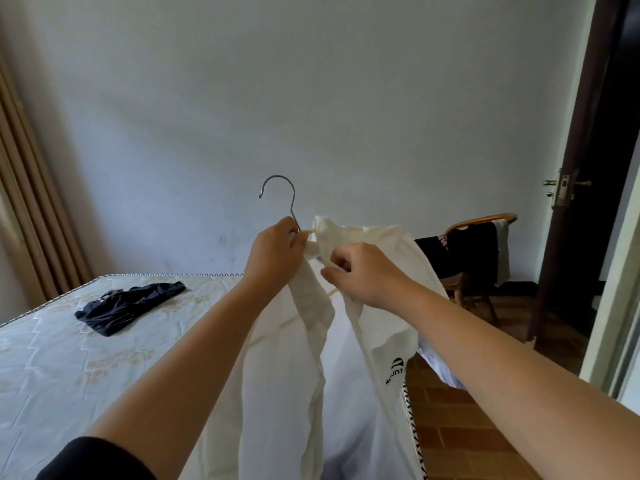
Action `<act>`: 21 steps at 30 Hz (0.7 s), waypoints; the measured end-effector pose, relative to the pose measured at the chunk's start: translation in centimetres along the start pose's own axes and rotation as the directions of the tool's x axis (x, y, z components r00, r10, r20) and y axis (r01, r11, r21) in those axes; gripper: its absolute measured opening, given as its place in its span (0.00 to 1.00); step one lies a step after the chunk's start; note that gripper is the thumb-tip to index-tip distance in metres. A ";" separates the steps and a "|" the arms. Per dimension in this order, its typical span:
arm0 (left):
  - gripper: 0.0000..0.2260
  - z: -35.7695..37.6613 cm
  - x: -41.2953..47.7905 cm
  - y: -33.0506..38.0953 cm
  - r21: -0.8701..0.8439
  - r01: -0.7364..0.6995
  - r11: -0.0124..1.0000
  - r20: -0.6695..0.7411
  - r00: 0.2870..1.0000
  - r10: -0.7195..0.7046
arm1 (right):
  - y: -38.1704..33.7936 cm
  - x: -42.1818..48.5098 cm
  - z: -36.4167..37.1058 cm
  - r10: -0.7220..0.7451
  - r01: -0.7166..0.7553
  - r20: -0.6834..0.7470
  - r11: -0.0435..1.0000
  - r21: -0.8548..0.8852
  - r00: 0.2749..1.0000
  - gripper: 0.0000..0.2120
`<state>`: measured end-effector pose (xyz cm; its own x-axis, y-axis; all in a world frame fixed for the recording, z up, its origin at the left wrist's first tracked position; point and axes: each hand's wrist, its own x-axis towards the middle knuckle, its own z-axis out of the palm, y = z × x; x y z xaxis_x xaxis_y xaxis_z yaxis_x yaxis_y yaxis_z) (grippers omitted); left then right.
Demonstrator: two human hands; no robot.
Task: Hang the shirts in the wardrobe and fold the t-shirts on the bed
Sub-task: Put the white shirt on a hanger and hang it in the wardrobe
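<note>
White shirt [367, 258] meets hanger [278, 192].
Left hand [273, 252] grips the hanger's neck; right hand [363, 275] pinches the shirt, seemingly its neckline. An unseated shoulder could slide off.

Pale wall [311, 98], tan curtain [27, 202] (far left), brick-tiled floor [450, 427], rattan chair [481, 218] beside dark door [588, 98].

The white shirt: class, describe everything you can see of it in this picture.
The white shirt is thin, creased cloth with a black logo on one front panel. Open at the front, it hangs in two long panels from a hanger with a metal hook, and is bunched at the top. The left hand grips the hanger's neck; the right hand pinches the cloth beside it. Its lower part falls in front of the bed corner.
</note>
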<state>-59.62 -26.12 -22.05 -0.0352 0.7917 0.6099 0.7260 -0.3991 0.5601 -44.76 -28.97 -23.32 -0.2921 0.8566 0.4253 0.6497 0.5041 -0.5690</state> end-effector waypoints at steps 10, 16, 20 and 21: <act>0.10 -2.4 2.3 2.4 0.100 -0.202 0.974 -0.187 0.958 0.218 | -2.2 0.7 -1.8 -0.088 0.124 0.156 0.964 -0.235 0.984 0.12; 0.08 -3.2 2.4 1.8 0.049 -0.202 0.978 -0.194 0.959 0.208 | -0.7 1.8 -6.1 -0.458 0.170 -0.396 0.797 -0.580 0.796 0.11; 0.08 -3.5 2.1 2.1 0.055 -0.274 0.960 -0.190 0.941 0.279 | 0.6 2.4 -7.3 -0.182 0.000 -0.254 0.812 -0.584 0.950 0.12; 0.08 -3.5 2.1 2.2 0.074 -0.278 0.958 -0.183 0.940 0.287 | 0.7 2.3 -7.2 -0.135 0.002 -0.236 0.872 -0.490 0.962 0.11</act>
<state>-60.49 -26.99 -17.53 0.0494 0.5455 0.8367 0.7563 -0.5676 0.3254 -39.92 -27.42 -17.67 -0.2032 0.7305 0.6520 0.9097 0.3871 -0.1501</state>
